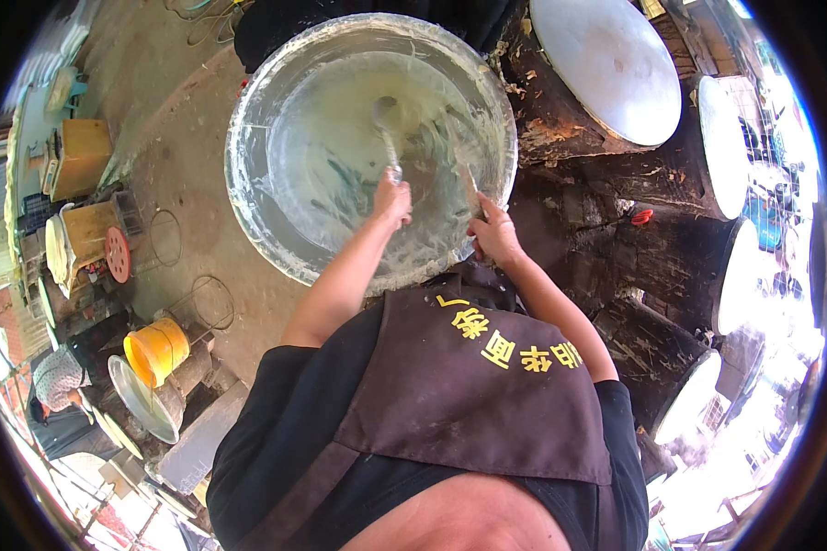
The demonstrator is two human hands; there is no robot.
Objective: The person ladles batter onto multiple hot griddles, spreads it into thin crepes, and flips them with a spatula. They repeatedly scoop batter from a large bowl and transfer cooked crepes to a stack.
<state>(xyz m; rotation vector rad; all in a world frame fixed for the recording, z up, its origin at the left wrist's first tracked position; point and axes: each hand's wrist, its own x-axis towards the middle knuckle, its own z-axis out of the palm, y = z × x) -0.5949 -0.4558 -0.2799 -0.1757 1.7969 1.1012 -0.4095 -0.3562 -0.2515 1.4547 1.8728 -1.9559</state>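
Note:
A large round tub, its rim caked with pale residue, stands in front of me with cloudy whitish-green liquid inside. My left hand is closed round the handle of a ladle, whose round bowl lies at the liquid toward the tub's far side. In my right hand is a long, flat, pale stick or paddle, coated with residue and pointing into the tub. Its far end is hard to make out against the liquid. Both forearms reach over the near rim.
On the right, several dark, crusted stoves carry round pale tops, such as a large metal one. At left a yellow bucket stands by a round metal lid. Wooden boxes line the far left. Another person is at lower left.

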